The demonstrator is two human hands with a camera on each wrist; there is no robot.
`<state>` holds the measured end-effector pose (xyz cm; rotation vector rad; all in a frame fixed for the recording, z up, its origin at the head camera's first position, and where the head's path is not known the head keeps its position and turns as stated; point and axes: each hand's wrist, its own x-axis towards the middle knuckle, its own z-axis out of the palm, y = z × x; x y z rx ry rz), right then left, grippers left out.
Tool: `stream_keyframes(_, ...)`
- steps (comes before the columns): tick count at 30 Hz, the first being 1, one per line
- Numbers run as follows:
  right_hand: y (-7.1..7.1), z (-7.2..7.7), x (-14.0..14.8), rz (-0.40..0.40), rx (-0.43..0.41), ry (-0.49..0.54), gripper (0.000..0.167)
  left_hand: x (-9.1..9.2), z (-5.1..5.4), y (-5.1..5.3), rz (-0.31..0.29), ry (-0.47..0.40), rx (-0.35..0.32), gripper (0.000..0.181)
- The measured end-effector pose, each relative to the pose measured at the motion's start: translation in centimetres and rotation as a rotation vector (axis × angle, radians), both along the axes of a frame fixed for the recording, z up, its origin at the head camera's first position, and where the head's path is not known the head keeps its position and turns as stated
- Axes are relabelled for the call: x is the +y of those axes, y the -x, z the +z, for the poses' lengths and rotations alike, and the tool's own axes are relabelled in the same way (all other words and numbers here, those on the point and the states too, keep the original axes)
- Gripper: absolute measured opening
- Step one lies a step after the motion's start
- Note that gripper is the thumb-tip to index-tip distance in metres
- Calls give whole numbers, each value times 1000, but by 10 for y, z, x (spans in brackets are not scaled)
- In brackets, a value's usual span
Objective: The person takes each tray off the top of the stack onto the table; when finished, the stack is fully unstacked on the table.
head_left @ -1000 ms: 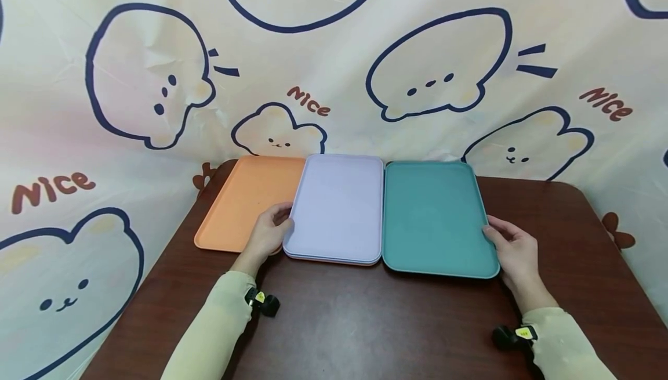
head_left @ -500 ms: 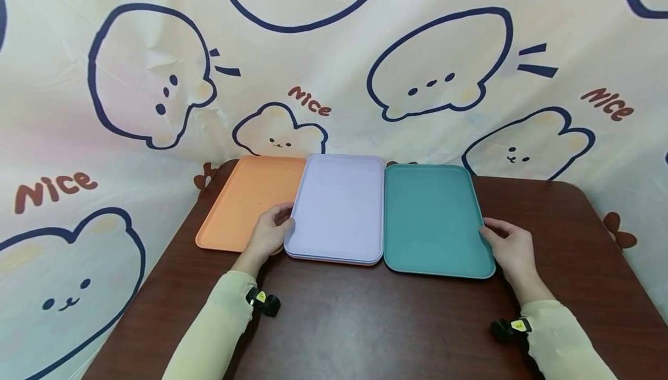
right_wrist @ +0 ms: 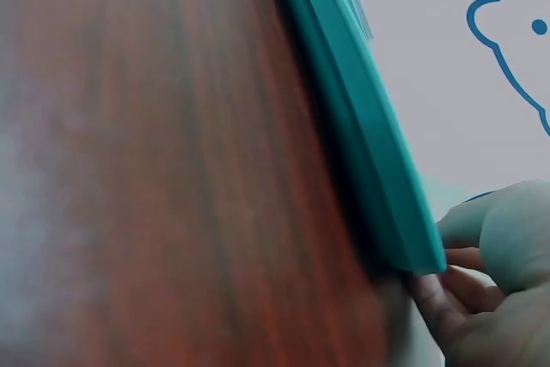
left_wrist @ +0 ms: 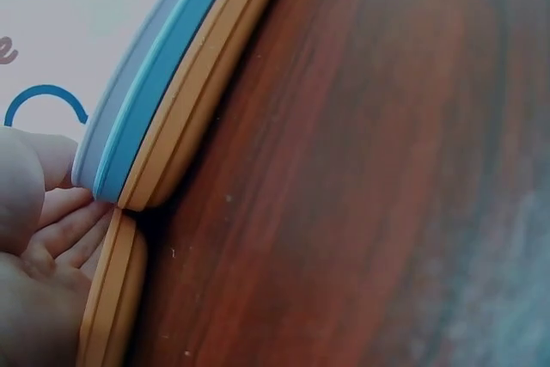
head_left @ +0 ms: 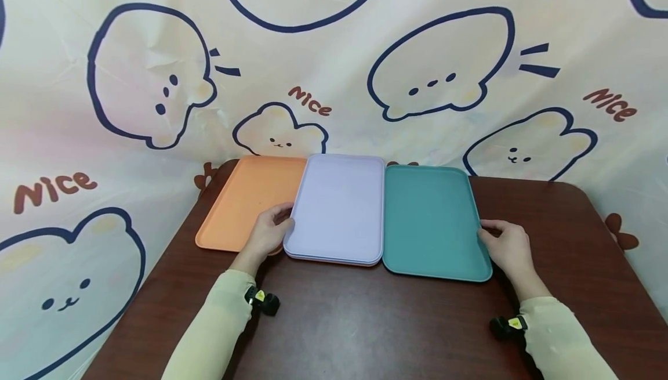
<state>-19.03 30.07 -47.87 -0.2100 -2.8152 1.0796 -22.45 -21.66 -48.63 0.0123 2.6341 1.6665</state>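
Note:
In the head view, a lavender tray [head_left: 336, 209] lies on top of a stack in the middle. The left wrist view shows a blue tray [left_wrist: 155, 100] and an orange edge [left_wrist: 185, 109] under it. My left hand [head_left: 268, 230] holds the stack's left edge, thumb at the lavender rim and fingers along its side. Right of the stack, touching or nearly touching it, is a teal tray [head_left: 433, 223]. My right hand [head_left: 508, 249] pinches its right edge, and in the right wrist view the fingertips [right_wrist: 434, 302] reach under the rim.
Another orange tray [head_left: 245, 206] lies left of the stack, partly behind my left hand. All the trays are on a dark brown wooden table [head_left: 334, 322]. A patterned cloth [head_left: 334, 55] hangs right behind the table's far edge.
The teal tray has shifted slightly left and toward me, its far edge now lower in view. My right hand has moved left with it. My left hand and the stack stay put.

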Motion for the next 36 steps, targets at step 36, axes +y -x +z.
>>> stream_keyframes(36,3,21,-30,78,26,172,43,0,2,-2,19,-33,-37,50)
